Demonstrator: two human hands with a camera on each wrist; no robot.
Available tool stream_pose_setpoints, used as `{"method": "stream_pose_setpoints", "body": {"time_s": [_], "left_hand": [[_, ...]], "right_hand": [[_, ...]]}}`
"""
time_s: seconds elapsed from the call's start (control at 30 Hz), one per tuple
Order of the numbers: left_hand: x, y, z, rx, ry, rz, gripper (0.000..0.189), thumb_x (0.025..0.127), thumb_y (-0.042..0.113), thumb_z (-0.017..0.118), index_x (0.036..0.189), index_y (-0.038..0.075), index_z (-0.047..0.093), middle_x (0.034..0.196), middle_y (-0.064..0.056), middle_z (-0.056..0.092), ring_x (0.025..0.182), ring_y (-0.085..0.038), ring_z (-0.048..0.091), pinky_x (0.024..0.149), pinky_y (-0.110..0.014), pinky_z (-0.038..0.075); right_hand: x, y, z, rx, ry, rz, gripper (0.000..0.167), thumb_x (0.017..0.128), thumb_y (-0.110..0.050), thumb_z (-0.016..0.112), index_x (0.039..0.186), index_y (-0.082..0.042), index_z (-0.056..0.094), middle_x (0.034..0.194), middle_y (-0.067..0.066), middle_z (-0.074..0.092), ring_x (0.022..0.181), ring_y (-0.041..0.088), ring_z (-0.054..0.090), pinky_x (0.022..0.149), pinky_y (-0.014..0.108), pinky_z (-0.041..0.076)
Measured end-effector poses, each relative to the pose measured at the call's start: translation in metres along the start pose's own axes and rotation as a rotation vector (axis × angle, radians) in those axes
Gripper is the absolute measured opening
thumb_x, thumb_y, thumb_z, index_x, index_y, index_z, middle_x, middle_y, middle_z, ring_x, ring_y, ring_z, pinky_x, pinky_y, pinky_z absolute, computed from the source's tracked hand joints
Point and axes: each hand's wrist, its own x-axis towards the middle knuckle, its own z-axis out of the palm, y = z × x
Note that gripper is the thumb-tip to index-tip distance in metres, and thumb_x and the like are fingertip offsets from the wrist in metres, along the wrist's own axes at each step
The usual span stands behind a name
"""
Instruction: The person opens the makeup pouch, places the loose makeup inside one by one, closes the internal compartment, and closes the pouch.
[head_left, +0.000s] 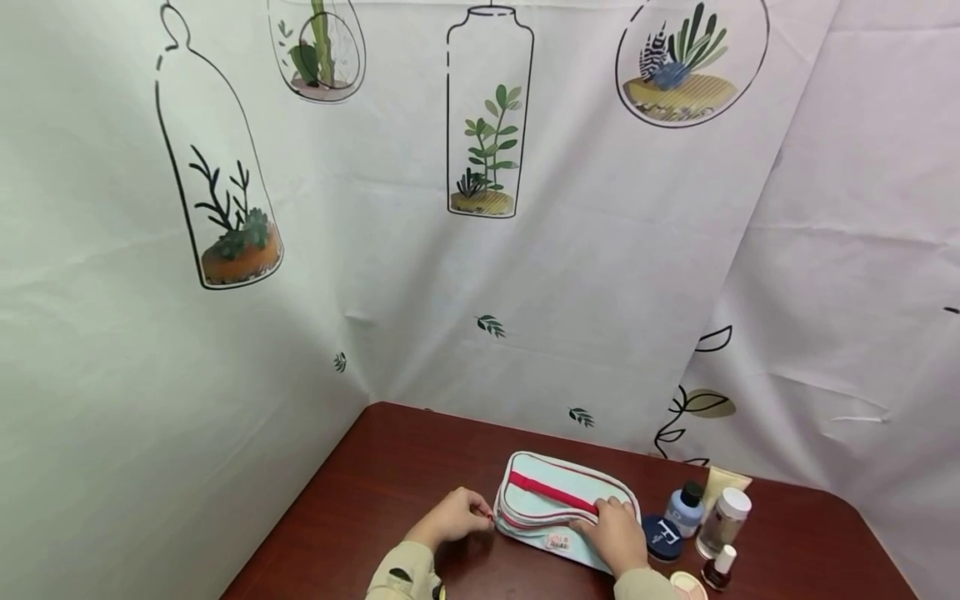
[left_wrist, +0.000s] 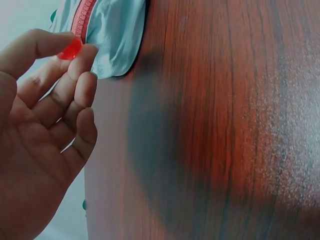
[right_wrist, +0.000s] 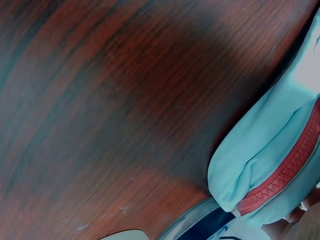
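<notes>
Left hand [head_left: 459,514]: left thumb [left_wrist: 35,46] and forefinger [left_wrist: 42,80] closed in a pinch at the tips; remaining fingers [left_wrist: 86,90] loosely bent just beside that pinch, palm [left_wrist: 30,155] lying behind the fingers. Left wrist [head_left: 427,531] behind the fingers, sleeved left forearm [head_left: 400,575] behind that. Right hand [head_left: 621,535]: back uppermost, fingers bent in a grip, right thumb [head_left: 582,527] apart to the left of them. Right wrist [head_left: 632,565] behind these fingers, leading into the sleeved right forearm [head_left: 645,585]

A blue bottle [head_left: 684,511], cream tube [head_left: 724,482] and clear jar [head_left: 720,531] stand on a brown table [head_left: 420,454] before printed cloth [head_left: 600,250].
</notes>
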Motion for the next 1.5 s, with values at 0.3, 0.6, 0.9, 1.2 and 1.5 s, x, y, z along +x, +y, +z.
{"method": "stream_pose_setpoints", "body": {"time_s": [0.3,0.6,0.9,1.2,1.5], "left_hand": [[0.001,0.003,0.004,-0.036,-0.041,-0.006,0.004,0.074,0.002,0.069,0.077,0.001,0.068,0.067,0.005,0.061,0.060,-0.003,0.050,0.056,-0.021,0.041],[-0.004,0.000,0.010,0.069,0.088,-0.069,0.004,0.072,0.009,0.059,0.072,0.008,0.055,0.061,0.006,0.050,0.054,-0.007,0.045,0.051,-0.024,0.038],[0.007,-0.002,0.011,0.188,0.222,-0.084,0.010,0.075,0.008,0.063,0.069,0.010,0.055,0.060,0.005,0.048,0.053,-0.008,0.044,0.052,-0.026,0.038],[0.014,0.002,0.011,0.202,0.331,-0.072,0.007,0.079,0.012,0.070,0.075,0.008,0.066,0.066,0.005,0.056,0.060,-0.008,0.050,0.056,-0.028,0.042],[0.016,0.002,0.016,0.181,0.352,-0.073,0.006,0.079,0.011,0.070,0.077,0.008,0.066,0.067,0.004,0.059,0.062,-0.008,0.053,0.057,-0.027,0.043]], "right_hand": [[0.001,0.000,0.003,-0.026,0.016,-0.006,0.051,0.069,-0.046,0.074,0.091,0.000,0.066,0.082,0.011,0.058,0.081,0.031,0.051,0.074,0.049,0.044],[0.007,0.019,-0.028,0.088,-0.250,-0.258,0.086,0.052,-0.044,0.087,0.119,-0.001,0.055,0.107,0.011,0.056,0.102,0.035,0.049,0.083,0.057,0.036],[0.012,0.027,-0.064,-0.032,-0.489,-0.335,0.075,0.063,0.010,0.075,0.131,-0.009,0.049,0.125,0.008,0.052,0.118,0.034,0.044,0.098,0.055,0.027],[0.012,0.039,-0.062,0.075,-0.454,-0.291,0.075,0.056,-0.006,0.086,0.124,-0.006,0.055,0.117,0.011,0.056,0.107,0.034,0.049,0.090,0.058,0.034],[0.007,0.049,-0.052,0.007,-0.350,-0.506,0.078,0.057,-0.046,0.083,0.118,-0.002,0.059,0.109,0.008,0.061,0.104,0.029,0.053,0.086,0.051,0.037]]}}
